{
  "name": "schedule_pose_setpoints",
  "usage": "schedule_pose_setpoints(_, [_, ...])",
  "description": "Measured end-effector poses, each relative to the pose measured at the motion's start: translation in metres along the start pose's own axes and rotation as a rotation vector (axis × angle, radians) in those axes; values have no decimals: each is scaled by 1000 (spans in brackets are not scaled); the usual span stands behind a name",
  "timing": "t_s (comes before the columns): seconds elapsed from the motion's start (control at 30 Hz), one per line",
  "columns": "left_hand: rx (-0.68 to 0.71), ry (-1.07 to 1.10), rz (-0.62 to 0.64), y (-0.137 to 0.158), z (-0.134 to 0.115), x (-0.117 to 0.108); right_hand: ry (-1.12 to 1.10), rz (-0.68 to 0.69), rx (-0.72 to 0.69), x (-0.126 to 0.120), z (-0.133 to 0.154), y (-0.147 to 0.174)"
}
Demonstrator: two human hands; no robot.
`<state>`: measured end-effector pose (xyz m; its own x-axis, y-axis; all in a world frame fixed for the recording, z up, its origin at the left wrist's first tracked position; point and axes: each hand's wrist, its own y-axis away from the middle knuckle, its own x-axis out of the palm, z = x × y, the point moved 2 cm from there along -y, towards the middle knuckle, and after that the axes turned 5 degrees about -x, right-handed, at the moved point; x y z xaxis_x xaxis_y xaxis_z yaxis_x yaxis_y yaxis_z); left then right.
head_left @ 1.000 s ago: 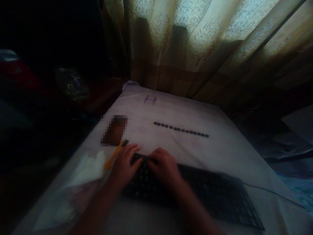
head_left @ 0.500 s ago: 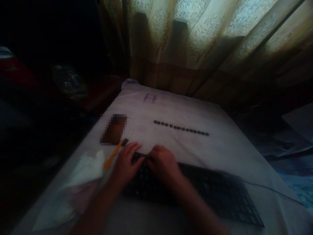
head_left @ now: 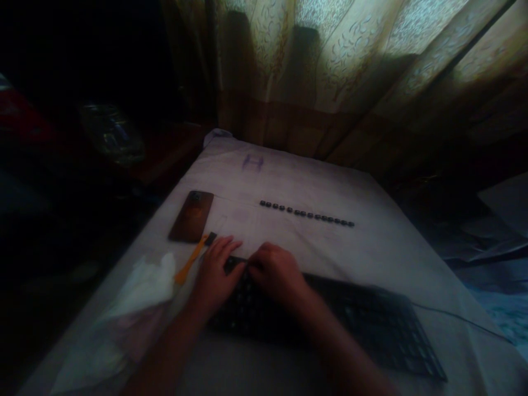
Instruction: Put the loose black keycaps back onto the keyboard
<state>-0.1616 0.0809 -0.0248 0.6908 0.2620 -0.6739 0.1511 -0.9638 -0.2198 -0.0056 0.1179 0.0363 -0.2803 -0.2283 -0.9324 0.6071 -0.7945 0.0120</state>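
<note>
A black keyboard [head_left: 371, 322] lies slantwise on the cloth-covered table. My left hand [head_left: 218, 272] rests at its top left corner, fingers stretched out past the far edge and thumb over the keys. Beside the thumb, my right hand [head_left: 276, 269] is closed, its fingers curled down in a pinch at the upper left keys; whatever is between the fingertips is hidden. Beyond both hands runs a row of several small black keycaps [head_left: 310, 215]. An orange-handled brush [head_left: 192, 259] with a dark head lies just left of my left fingers.
A brown phone [head_left: 192, 217] lies at the table's left side. Nearer me is a crumpled white cloth or tissue [head_left: 148, 283]. The keyboard's cable [head_left: 462, 319] trails off right. A patterned curtain [head_left: 338, 71] hangs behind the table [head_left: 297, 170].
My left fingers have shifted slightly to the right. The right hand's curled fingers have moved a little at the same spot. The keyboard and keycap row look unchanged.
</note>
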Motion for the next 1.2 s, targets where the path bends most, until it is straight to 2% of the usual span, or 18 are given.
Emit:
schedule_pose_setpoints(0.67, [-31, -15, -13, -2, -1, 4, 82, -2, -83, -2, 3, 3])
schedule_pose_setpoints(0.9, [-31, -23, -16, -2, -1, 6, 201, -33, -155, 3, 1, 12])
schedule_pose_setpoints(1.07, [-26, -32, -12, -3, -2, 9, 185, -61, -197, 7, 1, 14])
schedule_pose_setpoints(1.2, [-21, -35, -12, -4, -2, 10, 155, -51, -176, 7, 1, 16])
